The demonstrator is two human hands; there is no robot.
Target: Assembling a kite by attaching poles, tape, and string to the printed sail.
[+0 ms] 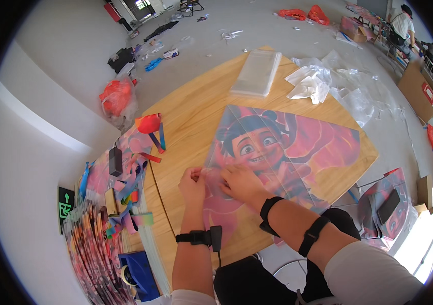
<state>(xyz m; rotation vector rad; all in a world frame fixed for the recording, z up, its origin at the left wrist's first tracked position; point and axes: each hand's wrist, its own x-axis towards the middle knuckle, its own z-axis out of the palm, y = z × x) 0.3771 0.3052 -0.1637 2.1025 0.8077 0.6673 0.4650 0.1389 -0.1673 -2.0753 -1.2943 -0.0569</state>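
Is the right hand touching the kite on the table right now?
Touching. The head view shows the right hand pressed flat on the printed kite, fingers on its surface with no gap.

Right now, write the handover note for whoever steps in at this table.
Left hand: pinching the kite's near left edge.
Right hand: pressing flat on the kite beside it.
Kite: printed cartoon face, lying flat on the wooden table, partly in its clear sleeve.
Stack of clear bags at the far edge; crumpled plastic wrap beside it.
Coloured kite tails lie left.
Done or left: cannot tell.

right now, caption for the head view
Both hands, left hand and right hand, press on a kite on the table.
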